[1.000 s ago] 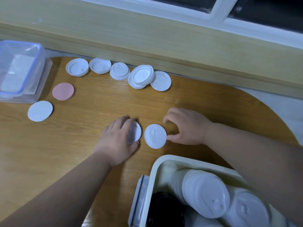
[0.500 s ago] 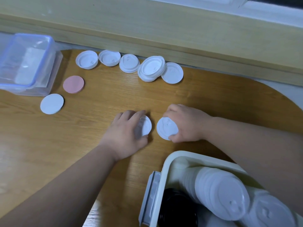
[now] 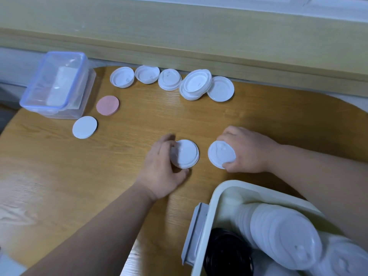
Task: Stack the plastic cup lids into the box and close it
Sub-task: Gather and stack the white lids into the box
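My left hand [image 3: 161, 166] grips a white cup lid [image 3: 186, 153] at mid-table, fingers and thumb curled round its edge. My right hand [image 3: 246, 151] pinches a second white lid [image 3: 220, 154], tilted up off the wood. The white box [image 3: 219, 194] stands at the front right, with a long stack of white lids [image 3: 278, 234] lying in it and black lids [image 3: 227, 253] beside them. Several loose white lids [image 3: 196, 84] lie in a row along the far edge of the table.
A clear lidded container with a blue rim [image 3: 57, 84] sits at the back left. Next to it lie a pink disc [image 3: 107, 105] and a white disc [image 3: 84, 127]. A wooden ledge [image 3: 199, 36] runs behind the table [image 3: 59, 186].
My right hand closed round its lid and lifted its edge off the table. My left hand drew back, exposing more of the lid it grips. The camera view shifted downward.
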